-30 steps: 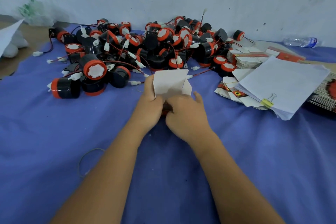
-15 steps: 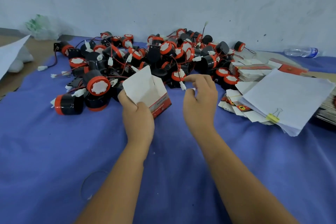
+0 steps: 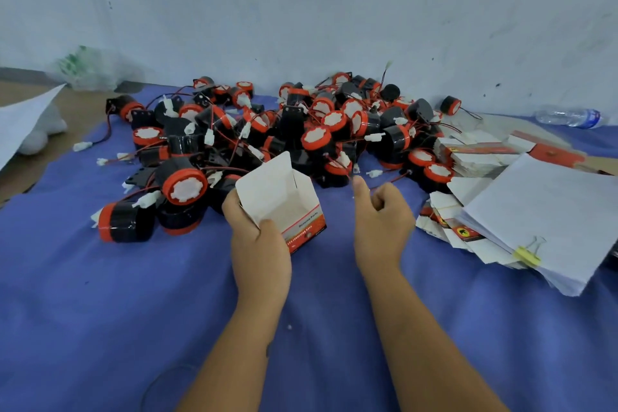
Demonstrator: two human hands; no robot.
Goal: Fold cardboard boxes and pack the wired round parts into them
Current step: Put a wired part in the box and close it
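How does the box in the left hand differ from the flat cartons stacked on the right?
The box is folded up into an open-topped shape, its white inside showing and one flap raised; the flat cartons are still unfolded and stacked. The left hand grips the box above the blue cloth; the cartons lie on the cloth, partly under white sheets. Both are white card with red printed panels.

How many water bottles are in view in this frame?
1. A clear water bottle lies on its side at the far right, against the wall, behind the paper stack. Others may be hidden beyond the frame's edge.
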